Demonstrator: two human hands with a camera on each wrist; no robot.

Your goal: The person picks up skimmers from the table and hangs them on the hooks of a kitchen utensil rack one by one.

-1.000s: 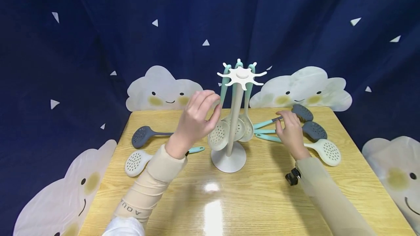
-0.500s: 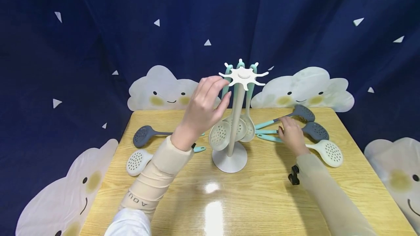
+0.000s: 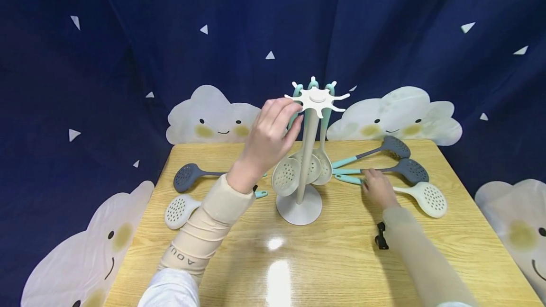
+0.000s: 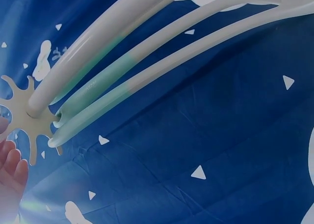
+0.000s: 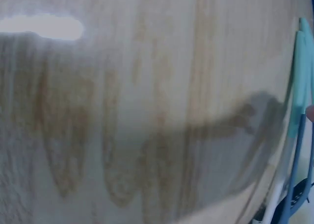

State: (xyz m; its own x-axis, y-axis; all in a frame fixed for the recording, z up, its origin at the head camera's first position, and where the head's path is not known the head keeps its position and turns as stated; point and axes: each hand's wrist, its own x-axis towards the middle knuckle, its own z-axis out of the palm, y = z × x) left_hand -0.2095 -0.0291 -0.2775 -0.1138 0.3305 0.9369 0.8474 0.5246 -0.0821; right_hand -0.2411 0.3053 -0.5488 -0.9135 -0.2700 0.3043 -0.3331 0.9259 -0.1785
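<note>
A white utensil rack (image 3: pixel 312 150) stands mid-table. Hanging from its back hooks are several cream utensils with teal handles, among them a perforated skimmer (image 3: pixel 286 176). My left hand (image 3: pixel 268 131) is at the rack's top, thumb and fingertips about a left hook; in the left wrist view its fingers (image 4: pixel 12 167) lie beside the hooked top (image 4: pixel 19 118). Low on the right, my right hand (image 3: pixel 378 188) pinches the handle of a white skimmer (image 3: pixel 431 199), which lies on the table. Its fingertip (image 5: pixel 310 113) shows at the edge of the right wrist view, beside the teal handles (image 5: pixel 298 82).
Behind the right hand lie two dark skimmers, a rear one (image 3: pixel 396 147) and a nearer one (image 3: pixel 413 171). To the left lie another dark skimmer (image 3: pixel 186 177) and a white one (image 3: pixel 179 211), their handles partly behind the left forearm. A dark blue curtain (image 3: pixel 239 22) hangs behind the table.
My left hand has risen and moved right to the rack's hooks. The right hand has come down and slightly nearer, onto the white skimmer's handle.
</note>
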